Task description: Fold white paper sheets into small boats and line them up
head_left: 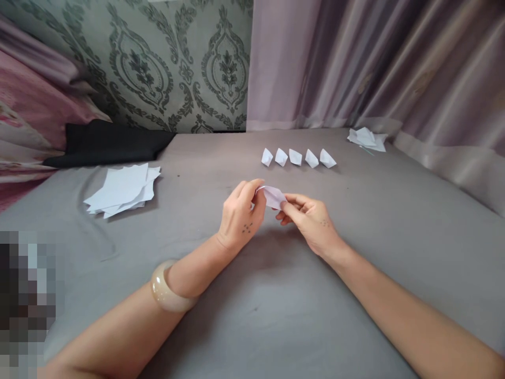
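Observation:
A small folded piece of white paper [273, 196] is held above the grey sheet [276, 295] between both hands. My left hand [240, 216] pinches its left end with thumb and fingers closed. My right hand [310, 218] pinches its right end, fingers closed on it. A pale bangle [168, 289] sits on my left wrist. Beyond the hands, several small folded paper pieces [299, 157] stand in a row.
A stack of flat white paper sheets [124, 190] lies at the left. A black cloth [110, 142] lies behind it by the patterned wall. More crumpled paper [367, 138] rests at the far right near the curtain [374, 63].

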### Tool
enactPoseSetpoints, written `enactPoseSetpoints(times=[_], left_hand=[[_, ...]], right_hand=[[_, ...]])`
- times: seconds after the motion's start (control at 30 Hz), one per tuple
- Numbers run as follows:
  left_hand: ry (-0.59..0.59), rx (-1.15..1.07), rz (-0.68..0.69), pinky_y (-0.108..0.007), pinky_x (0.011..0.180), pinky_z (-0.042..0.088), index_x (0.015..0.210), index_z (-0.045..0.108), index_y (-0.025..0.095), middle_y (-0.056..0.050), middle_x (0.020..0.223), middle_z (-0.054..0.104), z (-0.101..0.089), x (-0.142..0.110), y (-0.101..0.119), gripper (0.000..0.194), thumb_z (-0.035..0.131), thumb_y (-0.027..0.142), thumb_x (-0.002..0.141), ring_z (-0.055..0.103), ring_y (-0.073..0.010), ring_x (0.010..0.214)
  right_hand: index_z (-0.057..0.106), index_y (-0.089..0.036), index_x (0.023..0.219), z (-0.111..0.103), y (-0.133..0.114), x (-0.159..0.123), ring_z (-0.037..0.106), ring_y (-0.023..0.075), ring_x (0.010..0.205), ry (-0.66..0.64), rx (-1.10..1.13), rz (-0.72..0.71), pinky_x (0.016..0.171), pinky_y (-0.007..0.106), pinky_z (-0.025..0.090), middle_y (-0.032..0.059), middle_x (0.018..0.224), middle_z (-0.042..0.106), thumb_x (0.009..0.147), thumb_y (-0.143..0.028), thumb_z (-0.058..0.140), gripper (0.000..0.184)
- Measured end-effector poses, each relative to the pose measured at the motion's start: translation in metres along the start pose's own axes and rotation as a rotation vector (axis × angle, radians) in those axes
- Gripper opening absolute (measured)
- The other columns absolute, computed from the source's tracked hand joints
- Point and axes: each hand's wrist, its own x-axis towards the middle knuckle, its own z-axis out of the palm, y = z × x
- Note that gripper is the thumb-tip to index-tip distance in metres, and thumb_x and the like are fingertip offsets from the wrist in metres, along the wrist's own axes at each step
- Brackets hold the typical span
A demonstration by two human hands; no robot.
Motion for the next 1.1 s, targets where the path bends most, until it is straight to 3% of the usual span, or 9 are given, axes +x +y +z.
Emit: enactPoseSetpoints(times=[0.17, 0.33, 0.57, 0.7, 0.93, 1.1], left_hand=[[-0.291, -0.040, -0.210, -0.022, 0.057, 0.036, 0.079, 0.065, 0.015, 0.000, 0.064, 0.057, 0.002, -0.001, 0.003, 0.021, 0.045, 0.015, 0.084, 0.045, -0.0095, 0.056], [-0.554, -0.053, -0.387, -0.024, 0.049, 0.023, 0.056, 0.055, 0.016, 0.005, 0.047, 0.033, 0.000, 0.002, 0.002, 0.035, 0.042, 0.027, 0.087, 0.026, -0.0088, 0.047], [-0.659, -0.225, -0.540, -0.021, 0.052, 0.031, 0.082, 0.067, 0.016, 0.001, 0.061, 0.055, 0.003, 0.002, -0.010, 0.027, 0.044, 0.030, 0.083, 0.045, -0.0114, 0.057], [-0.718, -0.246, -0.577, -0.021, 0.051, 0.031, 0.083, 0.068, 0.016, 0.000, 0.065, 0.058, 0.003, 0.001, -0.012, 0.025, 0.046, 0.028, 0.078, 0.048, -0.0116, 0.060], [-0.793, -0.233, -0.599, -0.020, 0.050, 0.032, 0.084, 0.071, 0.014, -0.001, 0.064, 0.059, -0.001, 0.005, -0.010, 0.029, 0.047, 0.028, 0.075, 0.047, -0.0113, 0.058], [-0.810, -0.231, -0.636, -0.020, 0.046, 0.029, 0.083, 0.070, 0.015, 0.001, 0.060, 0.057, 0.000, 0.005, -0.011, 0.026, 0.049, 0.025, 0.071, 0.044, -0.0096, 0.053]], right_hand=[[0.074, -0.020, 0.084, -0.005, 0.008, 0.002, 0.059, 0.0151, 0.056, 0.176, -0.391, -0.189, 0.053, 0.028, 0.046, 0.0015, 0.064, 0.067, 0.080, -0.030, 0.053, 0.023], [0.074, -0.021, 0.074, -0.010, 0.014, 0.005, 0.050, 0.0127, 0.049, 0.157, -0.576, -0.323, 0.049, 0.026, 0.039, -0.0008, 0.057, 0.063, 0.080, -0.027, 0.052, 0.024], [0.075, -0.020, 0.076, -0.013, 0.015, 0.008, 0.051, 0.0129, 0.054, 0.076, -0.588, -0.195, 0.052, 0.025, 0.037, 0.0002, 0.064, 0.066, 0.079, -0.029, 0.052, 0.025], [0.074, -0.016, 0.079, -0.013, 0.012, 0.008, 0.050, 0.0120, 0.053, 0.042, -0.633, -0.090, 0.051, 0.024, 0.035, 0.0001, 0.064, 0.065, 0.080, -0.030, 0.050, 0.028], [0.072, -0.023, 0.089, -0.011, 0.009, 0.007, 0.057, 0.0137, 0.065, -0.034, -0.705, -0.086, 0.061, 0.025, 0.039, -0.0001, 0.074, 0.069, 0.078, -0.023, 0.049, 0.026], [0.070, -0.022, 0.084, -0.008, 0.009, 0.009, 0.053, 0.0137, 0.061, -0.023, -0.816, -0.018, 0.057, 0.025, 0.035, 0.0015, 0.072, 0.067, 0.075, -0.025, 0.052, 0.021]])
